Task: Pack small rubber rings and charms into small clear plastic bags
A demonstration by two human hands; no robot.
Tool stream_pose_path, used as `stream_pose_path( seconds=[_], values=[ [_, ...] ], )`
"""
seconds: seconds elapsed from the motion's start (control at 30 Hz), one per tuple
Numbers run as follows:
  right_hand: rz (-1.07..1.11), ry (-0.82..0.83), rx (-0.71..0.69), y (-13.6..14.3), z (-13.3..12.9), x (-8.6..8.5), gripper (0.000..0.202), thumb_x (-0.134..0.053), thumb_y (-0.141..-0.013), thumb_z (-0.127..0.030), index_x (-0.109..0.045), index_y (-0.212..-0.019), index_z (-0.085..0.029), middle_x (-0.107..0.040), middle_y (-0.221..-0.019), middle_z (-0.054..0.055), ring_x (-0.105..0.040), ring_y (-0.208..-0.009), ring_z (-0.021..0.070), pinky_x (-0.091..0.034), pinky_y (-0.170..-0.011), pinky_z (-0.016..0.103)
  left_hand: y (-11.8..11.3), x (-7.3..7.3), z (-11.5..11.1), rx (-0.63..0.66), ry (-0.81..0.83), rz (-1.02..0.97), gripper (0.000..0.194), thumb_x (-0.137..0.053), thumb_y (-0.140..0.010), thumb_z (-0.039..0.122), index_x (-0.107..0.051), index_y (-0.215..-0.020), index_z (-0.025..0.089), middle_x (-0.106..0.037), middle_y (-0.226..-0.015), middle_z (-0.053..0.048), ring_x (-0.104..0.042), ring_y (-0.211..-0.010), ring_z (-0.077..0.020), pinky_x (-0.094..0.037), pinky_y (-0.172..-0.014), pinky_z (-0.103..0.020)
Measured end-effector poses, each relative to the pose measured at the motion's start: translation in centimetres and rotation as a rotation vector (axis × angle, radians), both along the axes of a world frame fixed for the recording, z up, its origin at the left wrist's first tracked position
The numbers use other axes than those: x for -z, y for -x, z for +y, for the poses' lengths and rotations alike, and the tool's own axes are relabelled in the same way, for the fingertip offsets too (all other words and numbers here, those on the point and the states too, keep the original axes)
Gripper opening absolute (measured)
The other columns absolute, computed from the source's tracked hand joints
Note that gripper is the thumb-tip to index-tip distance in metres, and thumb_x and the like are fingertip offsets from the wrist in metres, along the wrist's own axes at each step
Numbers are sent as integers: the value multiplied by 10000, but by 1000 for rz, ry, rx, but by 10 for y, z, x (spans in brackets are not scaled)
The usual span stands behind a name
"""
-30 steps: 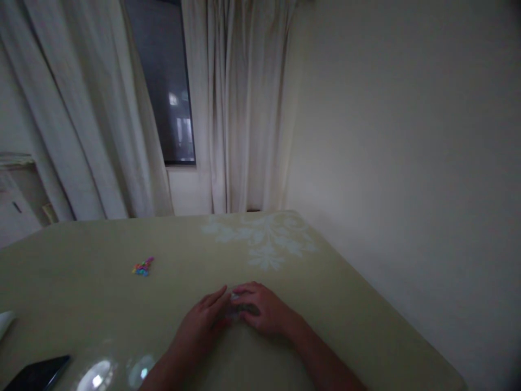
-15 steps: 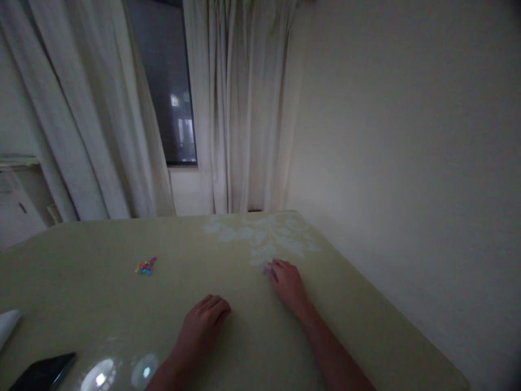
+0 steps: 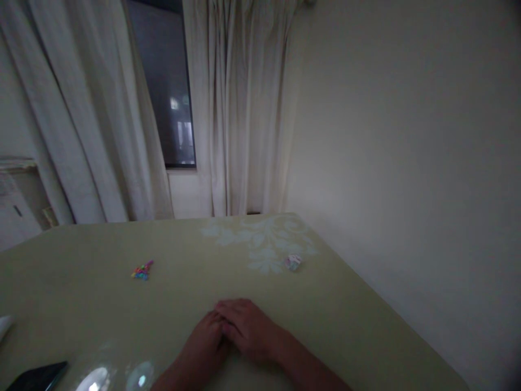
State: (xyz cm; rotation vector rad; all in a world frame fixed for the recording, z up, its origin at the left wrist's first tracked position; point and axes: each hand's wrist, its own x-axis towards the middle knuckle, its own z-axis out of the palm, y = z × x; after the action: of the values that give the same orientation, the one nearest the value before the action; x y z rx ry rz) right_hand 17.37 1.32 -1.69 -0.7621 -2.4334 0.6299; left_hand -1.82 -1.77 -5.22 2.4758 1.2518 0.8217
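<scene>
Apparently for rest, the bare right hand [image 3: 250, 328] is lying over the bare left hand [image 3: 204, 340]; I cannot tell whether either is gripping something.

right hand [image 3: 249, 328] over left hand [image 3: 207, 338], small pale object [image 3: 293, 263] beyond

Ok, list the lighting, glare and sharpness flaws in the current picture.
Head view: dim overall, the wall darkening toward the right edge; head view: bright glare spots at the lower left of the tabletop; head view: the small pale item and colourful cluster look too soft for fine detail.
</scene>
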Motion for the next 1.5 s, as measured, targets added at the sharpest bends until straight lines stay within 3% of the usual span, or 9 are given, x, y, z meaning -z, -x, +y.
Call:
stream_pose_path(
  seconds=[0.1,0.3,0.43,0.9,1.2,1.5],
  values=[
    [13,46,-30,5,-3,1,441,-485,-1080,-399,-554,-1493,-263,-629,-1463,68,-575,-1342,220,-368,-1182,360,2,1,0,-10,36,-36,347,-583,-870,115,-765,-1125,265,-786,-1195,-88,-723,-1148,-257,-567,-1055,-434],
    [44,109,-28,-11,14,-1,410,-591,-1033,-425,-650,-1398,-248,-695,-1371,71,-626,-1274,237,-419,-1129,344,-2,-9,-1,9,61,-7,358,-606,-913,135,-739,-1186,324,-758,-1282,-40,-698,-1210,-246,-550,-1083,-433],
    [38,102,-10,-10,12,-1,382,-604,-1028,-401,-666,-1375,-254,-711,-1340,66,-639,-1242,237,-423,-1118,348,-3,-8,-1,-3,62,2,351,-596,-927,142,-736,-1199,316,-755,-1287,-50,-696,-1215,-245,-548,-1088,-431],
    [21,112,-15,-9,12,-2,420,-578,-1037,-443,-642,-1399,-238,-699,-1348,93,-627,-1241,255,-434,-1109,385,0,4,2,26,-21,-35,308,-587,-939,171,-731,-1180,298,-762,-1261,-47,-710,-1184,-233,-560,-1061,-400],
    [33,89,-14,-10,12,-1,412,-589,-1037,-425,-648,-1389,-220,-704,-1340,97,-635,-1235,252,-437,-1102,369,-2,-2,1,28,14,-13,317,-601,-947,155,-717,-1201,307,-743,-1307,-39,-688,-1227,-235,-548,-1084,-409],
    [18,101,0,-10,12,-2,418,-591,-1034,-431,-649,-1397,-232,-697,-1355,96,-627,-1251,255,-436,-1114,382,-1,2,1,10,26,-26,281,-604,-955,176,-715,-1180,302,-743,-1305,-36,-679,-1242,-232,-537,-1103,-415]
  ],
)
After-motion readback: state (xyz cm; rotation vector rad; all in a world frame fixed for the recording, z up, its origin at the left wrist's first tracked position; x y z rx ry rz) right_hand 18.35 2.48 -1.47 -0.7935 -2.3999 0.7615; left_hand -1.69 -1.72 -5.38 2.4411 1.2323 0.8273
